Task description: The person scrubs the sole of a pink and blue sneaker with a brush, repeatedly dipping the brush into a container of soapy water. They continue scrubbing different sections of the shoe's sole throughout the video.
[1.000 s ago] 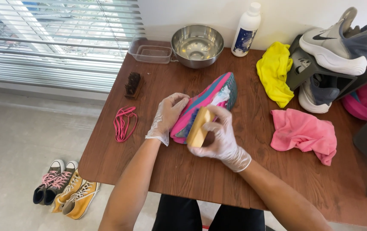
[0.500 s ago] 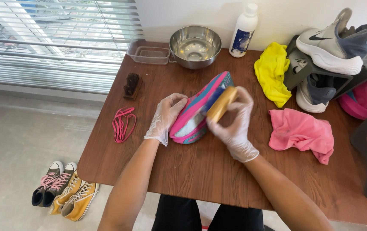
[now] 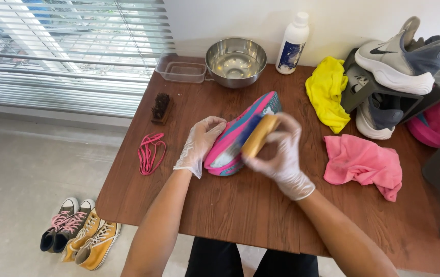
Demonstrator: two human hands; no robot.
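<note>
left hand: the left hand (image 3: 199,145) wears a thin clear glove and sits in the middle of the frame; its fingers are curled over the left side of the shoe and press on it.
right hand: the right hand (image 3: 280,154), gloved too, is just right of the middle; its fingers are closed around a brush and look blurred.
shoe: the pink and blue shoe (image 3: 238,136) lies on its side in the middle of the frame, on the table, with the sole turned up and to the right, between the two hands.
brush: the wooden brush (image 3: 259,135) in the right hand is yellow-brown and touches the sole of the shoe.
table: the brown wooden table (image 3: 240,210) fills the centre and right of the frame.
laces: pink laces (image 3: 150,152) lie in a loose bundle left of the left hand, near the table edge.
dark brush: a small dark brush (image 3: 161,106) lies above the laces.
top of the frame: a clear plastic box (image 3: 181,71), a metal bowl (image 3: 235,60) and a white bottle (image 3: 291,43) stand in a row.
cloths: a yellow cloth (image 3: 326,92) is at the upper right, a pink cloth (image 3: 363,164) lies right of the right hand.
right edge: grey and white sneakers (image 3: 399,56) rest on a dark rack.
floor: small sneakers (image 3: 79,233), dark and yellow, stand at the lower left of the frame.
</note>
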